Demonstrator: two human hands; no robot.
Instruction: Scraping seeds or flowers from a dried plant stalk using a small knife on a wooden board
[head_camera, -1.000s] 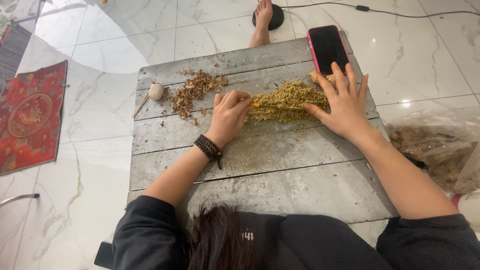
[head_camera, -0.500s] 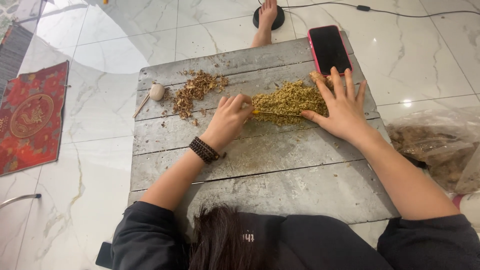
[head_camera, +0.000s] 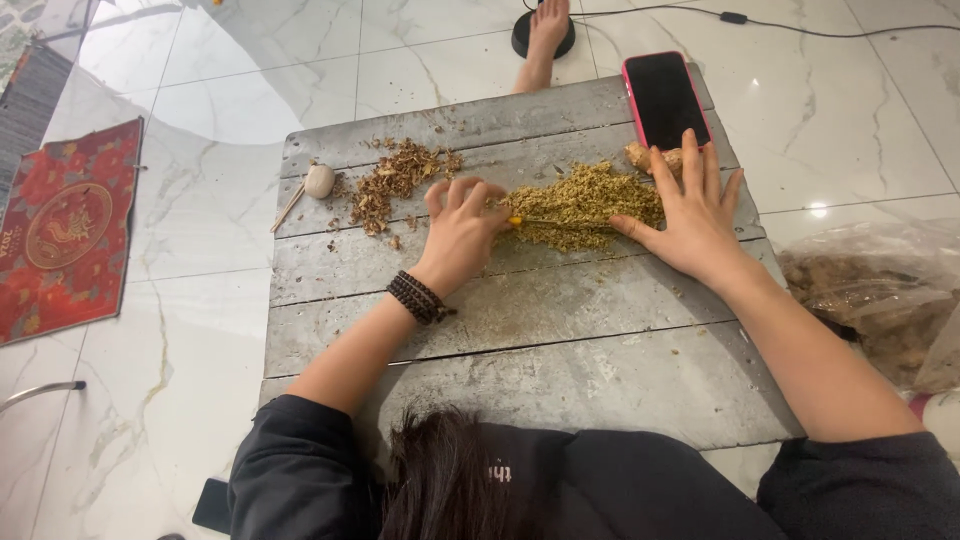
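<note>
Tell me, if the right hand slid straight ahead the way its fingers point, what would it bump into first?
Probably the pale knobbly root touching the right hand's fingertips; just past it lies the phone.

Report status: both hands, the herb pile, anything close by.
Left hand closed on a yellow-handled tool at the greenish pile. Right hand flat, open, on the pile's right edge. Phone just beyond the right fingertips.

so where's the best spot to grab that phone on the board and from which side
Probably by its two long edges, coming from above. The phone lies flat, screen up, at the far right corner of the grey board, its far end and right edge free; the right hand is nearest.
</note>
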